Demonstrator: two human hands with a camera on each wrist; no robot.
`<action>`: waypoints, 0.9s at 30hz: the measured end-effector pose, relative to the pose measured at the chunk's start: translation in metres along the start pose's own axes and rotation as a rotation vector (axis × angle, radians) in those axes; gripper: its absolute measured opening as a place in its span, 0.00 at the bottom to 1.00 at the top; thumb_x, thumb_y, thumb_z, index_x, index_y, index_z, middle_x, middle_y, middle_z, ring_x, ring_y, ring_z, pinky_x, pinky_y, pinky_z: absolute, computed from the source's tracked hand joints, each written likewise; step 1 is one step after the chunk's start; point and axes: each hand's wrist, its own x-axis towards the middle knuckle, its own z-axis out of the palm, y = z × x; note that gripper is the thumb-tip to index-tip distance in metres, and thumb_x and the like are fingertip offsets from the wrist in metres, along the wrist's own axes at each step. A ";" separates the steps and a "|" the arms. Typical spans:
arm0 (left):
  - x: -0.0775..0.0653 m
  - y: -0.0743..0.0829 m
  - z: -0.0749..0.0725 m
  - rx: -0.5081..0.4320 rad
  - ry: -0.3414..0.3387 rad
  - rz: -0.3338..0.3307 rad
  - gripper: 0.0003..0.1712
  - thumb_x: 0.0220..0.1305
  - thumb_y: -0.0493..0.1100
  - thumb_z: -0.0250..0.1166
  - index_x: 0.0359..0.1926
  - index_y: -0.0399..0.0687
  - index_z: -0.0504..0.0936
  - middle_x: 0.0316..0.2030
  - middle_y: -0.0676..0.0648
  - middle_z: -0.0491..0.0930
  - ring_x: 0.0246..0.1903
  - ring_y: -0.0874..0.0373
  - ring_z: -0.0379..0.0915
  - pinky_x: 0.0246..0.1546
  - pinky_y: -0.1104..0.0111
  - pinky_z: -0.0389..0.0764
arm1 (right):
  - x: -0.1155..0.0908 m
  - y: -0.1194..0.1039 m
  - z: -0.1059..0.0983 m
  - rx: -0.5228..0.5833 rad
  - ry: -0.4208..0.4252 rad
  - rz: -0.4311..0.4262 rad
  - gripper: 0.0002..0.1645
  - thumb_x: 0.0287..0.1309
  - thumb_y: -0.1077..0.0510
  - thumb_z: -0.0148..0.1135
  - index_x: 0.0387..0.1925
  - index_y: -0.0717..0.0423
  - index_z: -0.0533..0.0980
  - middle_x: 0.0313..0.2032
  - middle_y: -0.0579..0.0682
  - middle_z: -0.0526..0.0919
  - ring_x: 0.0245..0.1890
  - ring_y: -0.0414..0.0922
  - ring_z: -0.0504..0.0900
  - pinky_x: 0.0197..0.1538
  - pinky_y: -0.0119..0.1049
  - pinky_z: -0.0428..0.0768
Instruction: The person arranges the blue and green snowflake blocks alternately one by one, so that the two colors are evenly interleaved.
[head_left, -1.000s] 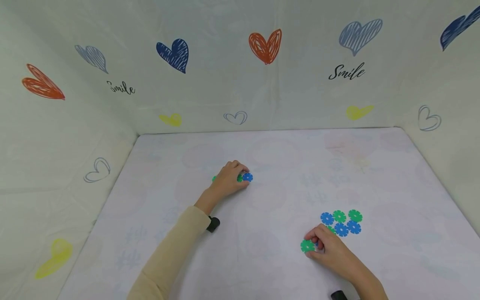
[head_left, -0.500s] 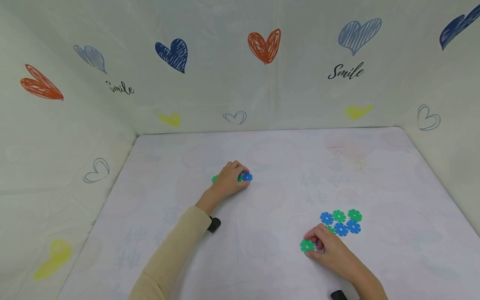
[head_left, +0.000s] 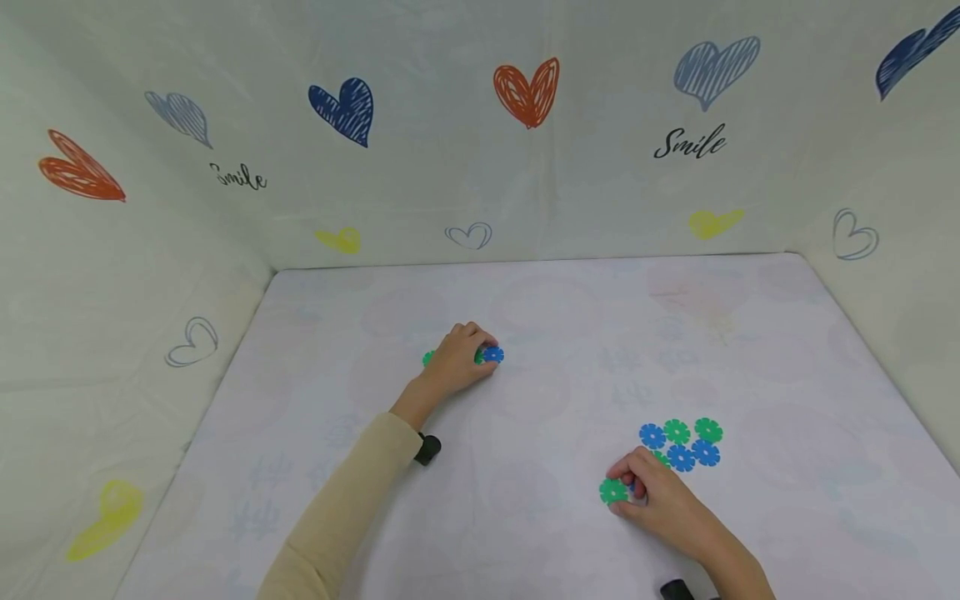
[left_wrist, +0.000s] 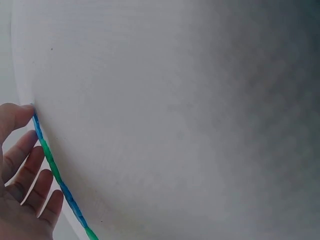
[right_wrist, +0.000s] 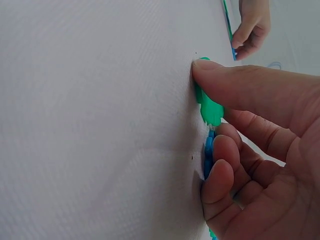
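Note:
In the head view my left hand [head_left: 452,358] reaches over a flat row of blue and green plastic snowflake discs. Its thumb and forefinger pinch the blue snowflake disc [head_left: 492,354] at the row's right end. A green snowflake disc [head_left: 428,358] peeks out on the row's other side; my hand hides the middle discs. The left wrist view shows the row [left_wrist: 52,162] edge-on, alternating blue and green. My right hand [head_left: 655,496] pinches a green snowflake disc [head_left: 613,492] by its edges, close over the table. Under its curled fingers lies a blue snowflake disc [right_wrist: 208,155], partly hidden.
Several more blue and green snowflake discs [head_left: 681,457] lie in a tight group just beyond my right hand. The white-covered table [head_left: 480,517] meets cloth walls [head_left: 420,183] printed with hearts at its back and sides.

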 end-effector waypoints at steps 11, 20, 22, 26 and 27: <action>0.000 0.001 -0.001 -0.014 -0.011 -0.012 0.18 0.59 0.47 0.63 0.49 0.46 0.77 0.45 0.47 0.73 0.50 0.50 0.66 0.56 0.58 0.68 | 0.001 -0.001 0.001 -0.013 -0.001 0.034 0.18 0.44 0.59 0.71 0.37 0.52 0.74 0.32 0.44 0.66 0.29 0.32 0.64 0.32 0.26 0.68; 0.000 0.000 -0.001 -0.024 -0.004 -0.004 0.18 0.58 0.47 0.64 0.48 0.46 0.77 0.45 0.47 0.73 0.50 0.50 0.66 0.56 0.57 0.68 | 0.001 0.000 0.001 -0.009 0.006 0.008 0.18 0.44 0.59 0.71 0.37 0.53 0.74 0.31 0.44 0.66 0.29 0.32 0.64 0.32 0.26 0.68; 0.000 0.000 0.000 -0.023 -0.004 -0.004 0.18 0.58 0.47 0.64 0.48 0.46 0.77 0.45 0.47 0.73 0.50 0.50 0.66 0.56 0.57 0.68 | 0.001 -0.001 0.001 -0.007 0.007 0.021 0.17 0.43 0.60 0.71 0.37 0.52 0.74 0.31 0.44 0.66 0.29 0.32 0.64 0.33 0.25 0.68; 0.001 0.001 -0.001 -0.025 -0.005 -0.008 0.18 0.58 0.47 0.64 0.48 0.46 0.77 0.45 0.47 0.73 0.50 0.50 0.66 0.56 0.56 0.68 | 0.001 -0.002 0.001 -0.012 0.007 0.033 0.17 0.43 0.60 0.71 0.37 0.52 0.74 0.31 0.43 0.66 0.29 0.32 0.64 0.33 0.26 0.69; 0.000 0.001 -0.001 -0.025 -0.006 -0.009 0.18 0.58 0.47 0.64 0.48 0.46 0.77 0.45 0.47 0.74 0.50 0.50 0.66 0.56 0.56 0.68 | 0.001 -0.002 0.001 -0.013 0.008 0.035 0.17 0.43 0.60 0.71 0.36 0.52 0.74 0.31 0.43 0.66 0.29 0.32 0.64 0.33 0.25 0.69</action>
